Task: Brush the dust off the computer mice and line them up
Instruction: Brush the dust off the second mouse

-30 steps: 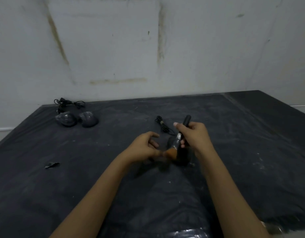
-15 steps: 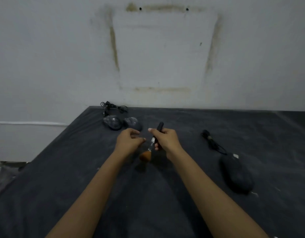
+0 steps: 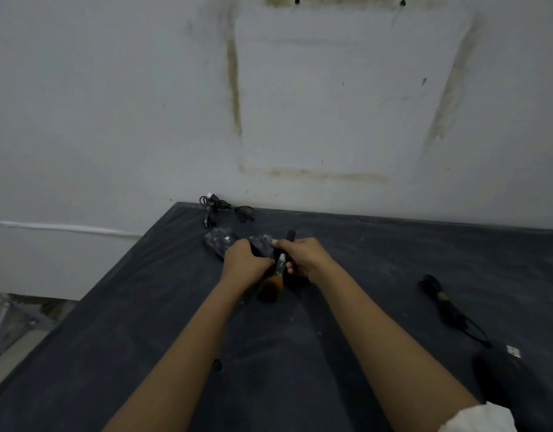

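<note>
The worktop [image 3: 378, 275] was covered in a dark, dust-streaked sheet and stood against a stained white wall [image 3: 331, 104].

Two mice lay side by side near the far left corner, both heavily coated in pale dust. The left dusty mouse [image 3: 217, 243] was in plain view. The right dusty mouse [image 3: 262, 244] was just beside it at three o'clock and partly hidden by the hands. Their tangled cables [image 3: 225, 210] lay at twelve o'clock of the pair, against the wall.

The left hand [image 3: 244, 260] was over the near edge of the two dusty mice, its fingers bent down towards the right one. Whether it gripped that mouse or only touched it could not be determined.

The right hand [image 3: 303, 255] was clamped around the brush [image 3: 281, 265], fingers wrapped about the dark handle. The handle end pointed to twelve o'clock above the fist. The orange bristles pointed to seven o'clock, close above the worktop between the two wrists. The two hands were almost touching.

A third, black mouse [image 3: 505, 378] lay well apart at the near right edge, at four o'clock of the hands. Its bundled cable [image 3: 446, 304] ran from it towards eleven o'clock. It showed no dust coating like that on the other two.

A white sleeve [image 3: 484, 416] showed on the right arm at the bottom edge.
</note>
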